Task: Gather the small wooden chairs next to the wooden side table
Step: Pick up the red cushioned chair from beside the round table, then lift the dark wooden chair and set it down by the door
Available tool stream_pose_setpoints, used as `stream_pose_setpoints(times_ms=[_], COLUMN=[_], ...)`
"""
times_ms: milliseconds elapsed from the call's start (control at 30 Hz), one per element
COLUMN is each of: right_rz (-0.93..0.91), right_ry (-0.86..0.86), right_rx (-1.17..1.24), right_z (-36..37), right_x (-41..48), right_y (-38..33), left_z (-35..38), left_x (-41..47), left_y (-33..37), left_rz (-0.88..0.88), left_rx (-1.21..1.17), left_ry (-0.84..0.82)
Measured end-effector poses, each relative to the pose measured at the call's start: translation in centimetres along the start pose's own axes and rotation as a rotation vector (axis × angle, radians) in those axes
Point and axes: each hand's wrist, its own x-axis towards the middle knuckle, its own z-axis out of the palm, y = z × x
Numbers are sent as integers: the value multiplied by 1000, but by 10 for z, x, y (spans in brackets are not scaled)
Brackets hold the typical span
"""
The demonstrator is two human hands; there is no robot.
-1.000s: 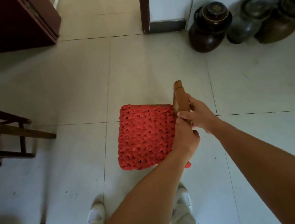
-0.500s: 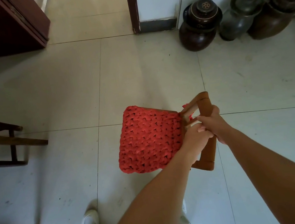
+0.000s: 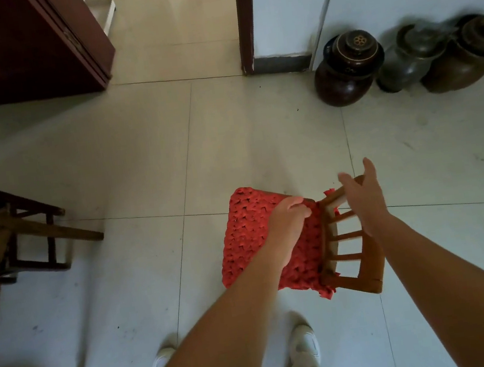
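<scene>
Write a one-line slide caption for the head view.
Left hand grips the red woven seat of a small wooden chair while the open right hand hovers by its backrest.
</scene>
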Motion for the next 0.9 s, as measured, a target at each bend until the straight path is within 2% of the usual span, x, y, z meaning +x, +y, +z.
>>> stream_pose_setpoints(times_ms=[100, 267, 400, 600, 900], right_rz=[-92, -193, -241, -264, -284], right_ry=[-109, -234, -275, -311, -412], right_rx=[100, 124, 177, 234, 288], right_z=[32, 101, 158, 224, 299], right_x=[-36, -113, -179, -253, -312], right_y=[-51, -133, -195, -262, -343], left_z=[-48, -153, -250, -373, -501], left_x=[-20, -69, -112, -166, -203], left_y=[24, 71, 107, 154, 199], left_rz=[55, 142, 192, 302, 339], left_rx=[-47, -95, -144, -209, -214], left_ry=[69, 161, 235, 255, 338])
